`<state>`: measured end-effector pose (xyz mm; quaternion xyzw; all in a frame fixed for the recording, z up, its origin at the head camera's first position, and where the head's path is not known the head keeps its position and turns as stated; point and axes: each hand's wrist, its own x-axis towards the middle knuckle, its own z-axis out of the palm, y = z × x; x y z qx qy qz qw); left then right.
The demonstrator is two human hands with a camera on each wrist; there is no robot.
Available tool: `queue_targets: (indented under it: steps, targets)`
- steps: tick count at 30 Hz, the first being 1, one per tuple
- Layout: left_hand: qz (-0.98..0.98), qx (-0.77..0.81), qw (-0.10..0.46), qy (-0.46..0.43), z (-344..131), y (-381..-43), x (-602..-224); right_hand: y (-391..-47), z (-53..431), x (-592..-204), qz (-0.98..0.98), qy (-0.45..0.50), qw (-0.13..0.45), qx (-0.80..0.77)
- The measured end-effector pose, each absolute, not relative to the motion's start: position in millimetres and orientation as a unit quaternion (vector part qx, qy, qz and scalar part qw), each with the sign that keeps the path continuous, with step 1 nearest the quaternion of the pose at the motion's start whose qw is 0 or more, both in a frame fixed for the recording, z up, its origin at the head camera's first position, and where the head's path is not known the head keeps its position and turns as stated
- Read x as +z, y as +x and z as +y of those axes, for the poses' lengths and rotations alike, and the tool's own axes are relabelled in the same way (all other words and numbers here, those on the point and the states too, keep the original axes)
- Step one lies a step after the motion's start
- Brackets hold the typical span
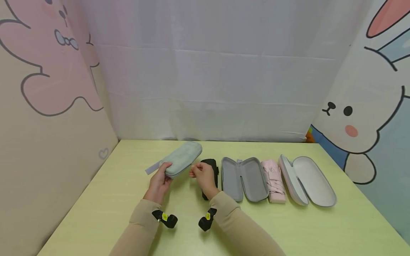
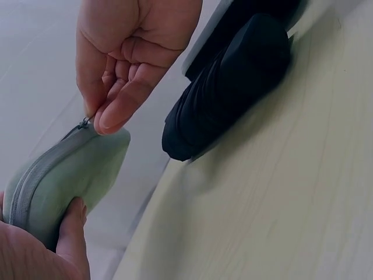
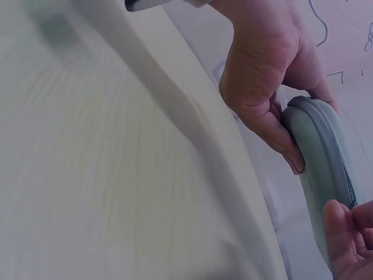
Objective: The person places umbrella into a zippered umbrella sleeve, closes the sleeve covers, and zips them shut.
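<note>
A pale green zip case (image 1: 184, 156) is held up off the table, tilted, with a grey strap (image 1: 153, 167) at its far-left end. My left hand (image 1: 158, 183) grips its near end, thumb on one face and fingers on the other. With thumb and forefinger my right hand (image 1: 205, 177) pinches the zip pull (image 2: 85, 122) on the case's edge, as the left wrist view shows. In the right wrist view a short stretch of zip beside the pull (image 3: 353, 204) appears parted. The case's inside is hidden.
Behind my right hand lies a black folded umbrella (image 2: 227, 93). Farther right along the table (image 1: 198, 238) are an open grey case (image 1: 254, 179), a pink folded bundle that looks like an umbrella (image 1: 273, 181) and an open pink case with pale lining (image 1: 314, 181). A white curtain (image 1: 208, 89) hangs behind.
</note>
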<state>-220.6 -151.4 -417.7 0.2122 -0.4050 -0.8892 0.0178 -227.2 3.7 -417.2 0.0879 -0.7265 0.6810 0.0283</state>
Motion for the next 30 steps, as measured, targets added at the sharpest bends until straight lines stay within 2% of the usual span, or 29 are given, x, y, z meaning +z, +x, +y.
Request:
queue_targets:
  steps: [22, 30]
  targets:
    - [-0.367, -0.893, 0.072, 0.250, -139.3, -223.3, -415.8, -223.3, -5.0, -419.8, -0.711, 0.109, 0.015, 0.694]
    - [-0.358, -0.895, 0.082, 0.253, -135.9, -221.8, -414.6, -202.8, -4.7, -396.4, -0.720, 0.124, 0.019, 0.683]
